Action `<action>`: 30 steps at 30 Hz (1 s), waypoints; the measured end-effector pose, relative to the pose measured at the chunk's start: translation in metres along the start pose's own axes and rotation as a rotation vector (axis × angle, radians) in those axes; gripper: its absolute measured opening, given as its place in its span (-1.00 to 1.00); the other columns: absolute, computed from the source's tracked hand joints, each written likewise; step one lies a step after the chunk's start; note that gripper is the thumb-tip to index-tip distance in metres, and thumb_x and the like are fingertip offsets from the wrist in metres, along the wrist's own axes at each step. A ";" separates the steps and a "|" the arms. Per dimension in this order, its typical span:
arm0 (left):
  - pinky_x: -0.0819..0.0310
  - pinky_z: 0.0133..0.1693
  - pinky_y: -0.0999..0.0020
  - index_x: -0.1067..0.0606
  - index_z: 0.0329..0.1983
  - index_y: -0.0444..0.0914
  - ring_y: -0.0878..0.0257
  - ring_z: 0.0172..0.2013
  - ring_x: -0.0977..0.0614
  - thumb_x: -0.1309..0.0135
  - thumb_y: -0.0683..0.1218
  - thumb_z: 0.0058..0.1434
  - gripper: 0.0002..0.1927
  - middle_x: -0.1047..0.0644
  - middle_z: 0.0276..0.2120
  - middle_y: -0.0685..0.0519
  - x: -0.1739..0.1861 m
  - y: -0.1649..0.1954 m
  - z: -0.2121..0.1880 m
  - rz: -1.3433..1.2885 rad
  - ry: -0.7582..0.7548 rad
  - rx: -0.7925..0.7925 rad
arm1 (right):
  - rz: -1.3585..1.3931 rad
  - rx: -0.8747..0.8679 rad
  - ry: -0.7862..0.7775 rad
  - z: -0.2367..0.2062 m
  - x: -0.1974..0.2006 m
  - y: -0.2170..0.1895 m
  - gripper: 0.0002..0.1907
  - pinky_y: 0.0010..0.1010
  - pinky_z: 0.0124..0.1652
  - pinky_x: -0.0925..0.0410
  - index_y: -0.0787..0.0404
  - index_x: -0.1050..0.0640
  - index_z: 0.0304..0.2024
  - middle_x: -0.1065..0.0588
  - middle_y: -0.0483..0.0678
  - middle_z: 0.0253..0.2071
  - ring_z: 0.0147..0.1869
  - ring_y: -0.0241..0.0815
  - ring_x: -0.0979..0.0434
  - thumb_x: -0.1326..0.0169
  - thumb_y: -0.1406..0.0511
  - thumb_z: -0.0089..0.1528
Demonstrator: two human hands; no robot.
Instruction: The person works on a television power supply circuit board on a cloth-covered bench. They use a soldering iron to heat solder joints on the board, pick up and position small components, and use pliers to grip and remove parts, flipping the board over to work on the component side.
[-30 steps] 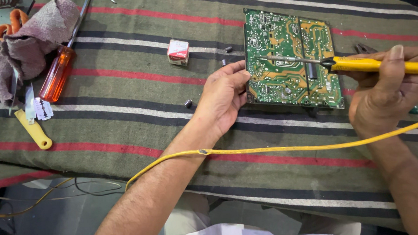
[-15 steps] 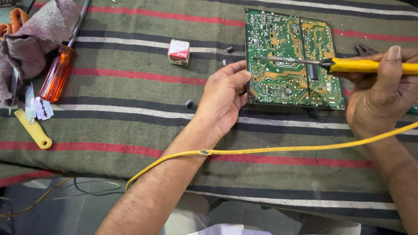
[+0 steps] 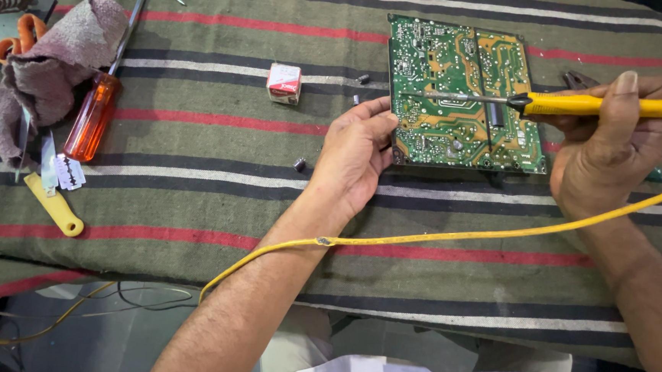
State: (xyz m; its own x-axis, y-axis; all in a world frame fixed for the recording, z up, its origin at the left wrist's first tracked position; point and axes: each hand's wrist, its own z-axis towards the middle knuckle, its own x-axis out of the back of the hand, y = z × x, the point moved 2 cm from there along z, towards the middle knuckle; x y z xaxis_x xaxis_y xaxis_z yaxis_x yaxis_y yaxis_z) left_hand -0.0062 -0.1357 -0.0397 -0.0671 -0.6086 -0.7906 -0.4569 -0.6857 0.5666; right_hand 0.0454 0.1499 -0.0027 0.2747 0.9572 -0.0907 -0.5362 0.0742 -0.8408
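Left hand (image 3: pixel 352 158) resting spread on striped cloth (image 3: pixel 194 210), fingertips bracing circuit board (image 3: pixel 459 94) edge, steadying it. Right hand (image 3: pixel 612 146) pinching yellow soldering iron (image 3: pixel 594 103), tip lying across board for contact.

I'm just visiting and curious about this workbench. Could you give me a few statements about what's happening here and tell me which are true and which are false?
1. The right hand holds a yellow-handled soldering iron. True.
2. The left hand touches the left edge of the green circuit board. True.
3. The orange-handled screwdriver is in the left hand. False: it lies on the striped cloth.
4. The circuit board is blue. False: green.
5. A small red and white box lies on the cloth. True.
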 end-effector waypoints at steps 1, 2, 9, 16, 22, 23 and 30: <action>-0.62 -0.22 0.41 -0.45 0.13 -0.42 0.31 -0.28 -0.66 0.04 -0.27 0.34 -0.70 -0.62 -0.20 -0.01 0.000 0.000 0.000 -0.001 -0.003 0.000 | 0.002 0.002 -0.008 0.000 0.000 0.000 -0.69 -0.10 -0.11 -0.61 0.29 -0.33 -0.14 -0.42 -0.01 -0.31 -0.24 -0.13 -0.59 -0.02 0.27 0.67; -0.62 -0.23 0.42 -0.45 0.13 -0.42 0.31 -0.28 -0.66 0.04 -0.27 0.34 -0.70 -0.62 -0.20 -0.01 0.000 0.000 0.000 -0.001 -0.001 0.001 | 0.005 0.003 -0.016 0.000 -0.001 -0.001 -0.69 -0.09 -0.08 -0.62 0.29 -0.33 -0.14 -0.41 -0.02 -0.31 -0.24 -0.14 -0.58 -0.02 0.27 0.67; -0.63 -0.22 0.40 -0.44 0.14 -0.43 0.30 -0.27 -0.66 0.05 -0.27 0.35 -0.69 -0.62 -0.19 -0.03 -0.001 0.001 -0.002 -0.007 -0.001 0.005 | 0.010 -0.004 -0.051 0.002 -0.005 -0.004 -0.71 -0.07 -0.02 -0.55 0.27 -0.35 -0.14 -0.43 -0.03 -0.28 -0.20 -0.14 -0.62 -0.02 0.26 0.66; -0.63 -0.22 0.39 -0.44 0.14 -0.43 0.29 -0.26 -0.67 0.05 -0.27 0.34 -0.69 -0.62 -0.18 -0.04 0.001 0.000 0.001 0.002 -0.004 -0.003 | 0.019 -0.012 -0.020 0.002 0.001 0.000 -0.73 -0.07 -0.01 -0.56 0.27 -0.35 -0.10 -0.42 -0.02 -0.27 -0.20 -0.14 -0.56 -0.02 0.27 0.67; -0.63 -0.21 0.38 -0.43 0.15 -0.45 0.27 -0.26 -0.66 0.05 -0.27 0.36 -0.69 -0.62 -0.17 -0.06 0.000 0.000 0.001 -0.014 -0.023 -0.010 | 0.039 -0.011 0.018 0.003 0.005 0.001 -0.73 -0.08 -0.07 -0.57 0.27 -0.35 -0.11 -0.39 -0.04 -0.29 -0.27 -0.15 -0.52 -0.03 0.27 0.66; -0.63 -0.20 0.38 -0.43 0.15 -0.45 0.27 -0.26 -0.67 0.05 -0.27 0.35 -0.69 -0.62 -0.17 -0.06 0.000 0.000 0.001 -0.016 -0.019 -0.008 | 0.038 -0.008 0.015 0.003 0.004 0.001 -0.73 -0.08 -0.07 -0.58 0.27 -0.35 -0.12 -0.39 -0.04 -0.29 -0.27 -0.16 -0.52 -0.03 0.27 0.65; -0.64 -0.19 0.38 -0.43 0.15 -0.45 0.27 -0.25 -0.67 0.06 -0.28 0.35 -0.68 -0.62 -0.17 -0.06 -0.001 0.002 0.000 -0.015 -0.004 -0.004 | 0.032 -0.013 0.013 0.002 0.003 0.001 -0.71 -0.09 -0.06 -0.58 0.29 -0.35 -0.13 -0.39 -0.03 -0.30 -0.28 -0.19 -0.50 -0.04 0.28 0.66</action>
State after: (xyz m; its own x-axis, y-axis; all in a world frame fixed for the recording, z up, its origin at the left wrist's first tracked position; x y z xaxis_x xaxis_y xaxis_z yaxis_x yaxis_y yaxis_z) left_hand -0.0068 -0.1364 -0.0375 -0.0639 -0.5966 -0.8000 -0.4541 -0.6964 0.5556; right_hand 0.0436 0.1534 -0.0029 0.2684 0.9552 -0.1247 -0.5341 0.0398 -0.8445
